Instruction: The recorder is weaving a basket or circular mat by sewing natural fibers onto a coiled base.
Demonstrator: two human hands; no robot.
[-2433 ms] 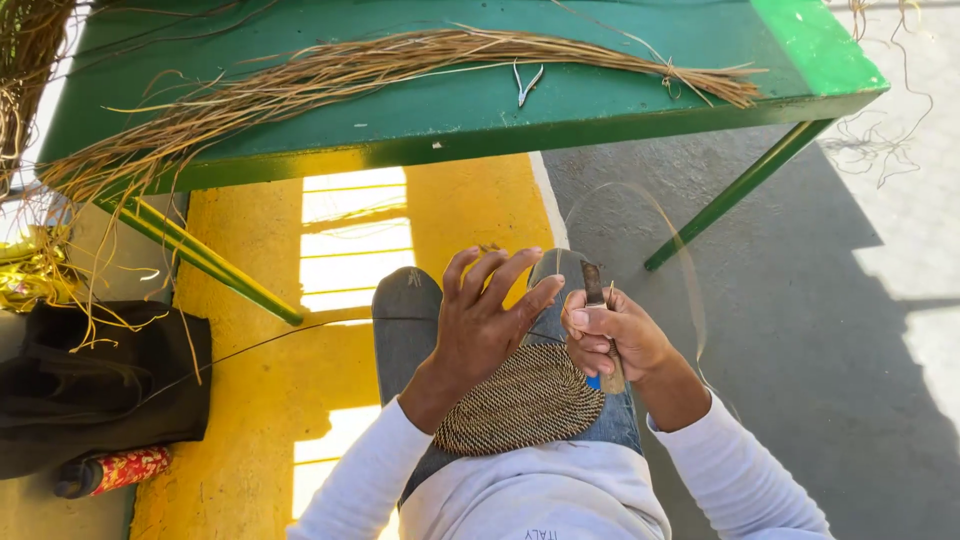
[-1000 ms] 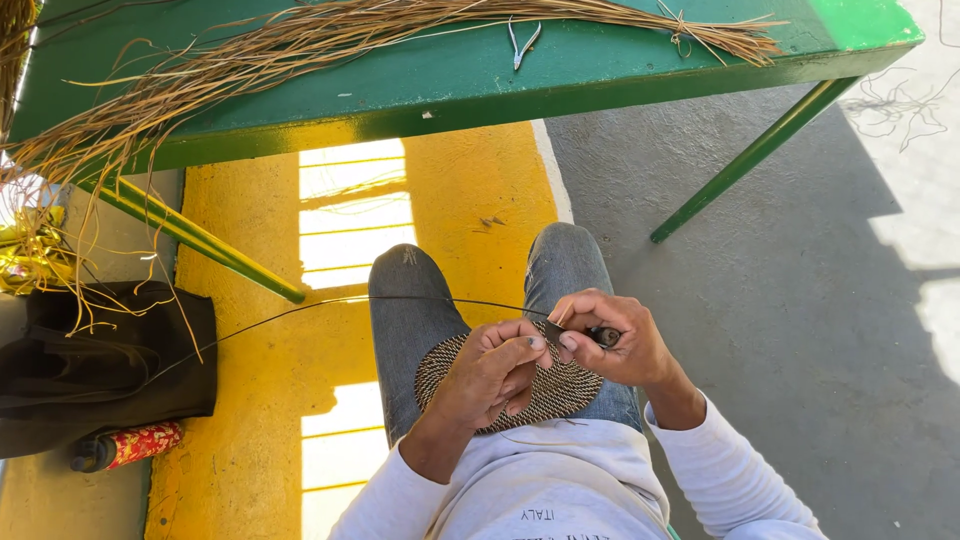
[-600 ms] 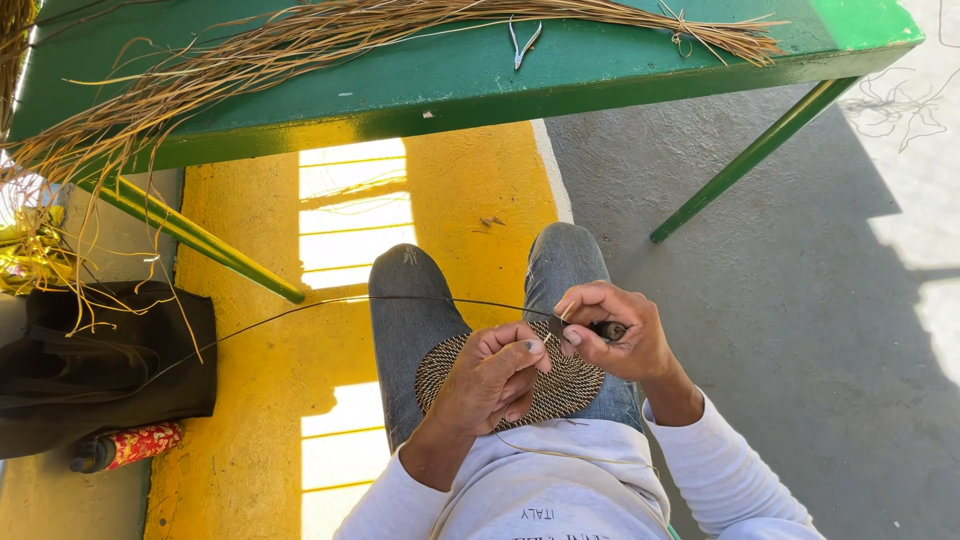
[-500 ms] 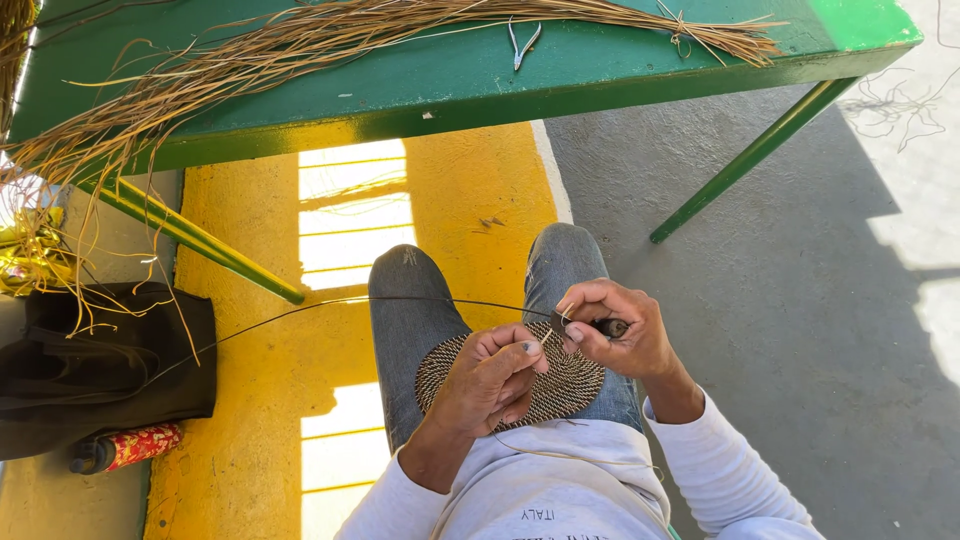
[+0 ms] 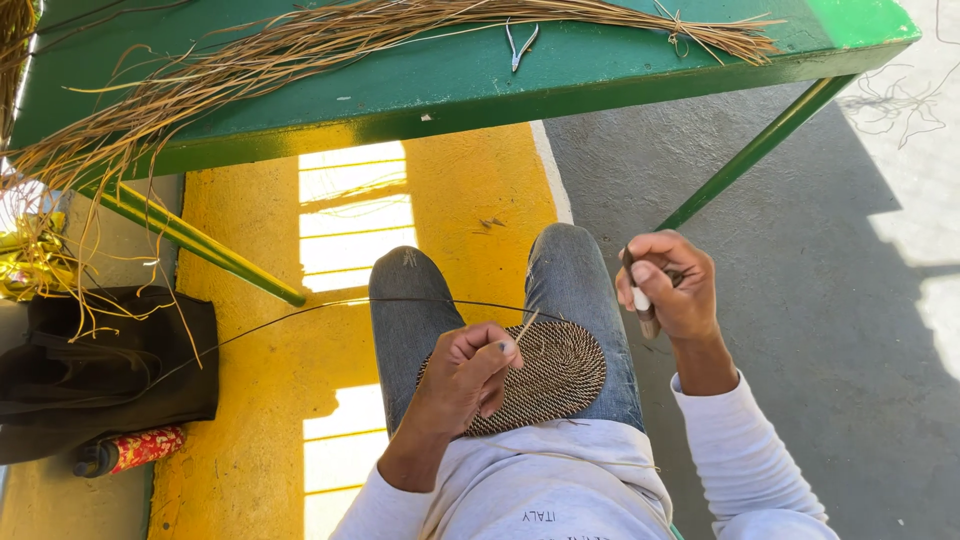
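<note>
A flat oval woven mat [image 5: 548,372] of dark and tan coils lies on my lap, over my jeans. My left hand [image 5: 470,372] grips its left edge, and a thin tan fibre end sticks up by my fingertips. My right hand [image 5: 668,285] is raised off the mat to the right, above my right knee, closed on a small dark-handled tool [image 5: 640,295]. A long thin dark strand [image 5: 330,310] runs from the mat leftward over the yellow floor.
A green table [image 5: 600,70] stands ahead with a long bundle of dried fibres [image 5: 330,50] and small pliers [image 5: 520,42] on top. Its green legs [image 5: 750,155] slant down on both sides. A dark bag [image 5: 100,360] and a red patterned bottle [image 5: 135,450] lie at left.
My right hand has lifted away from the mat to the right with the tool. My left hand stays on the mat's edge. Earlier both hands worked together at the mat's rim.
</note>
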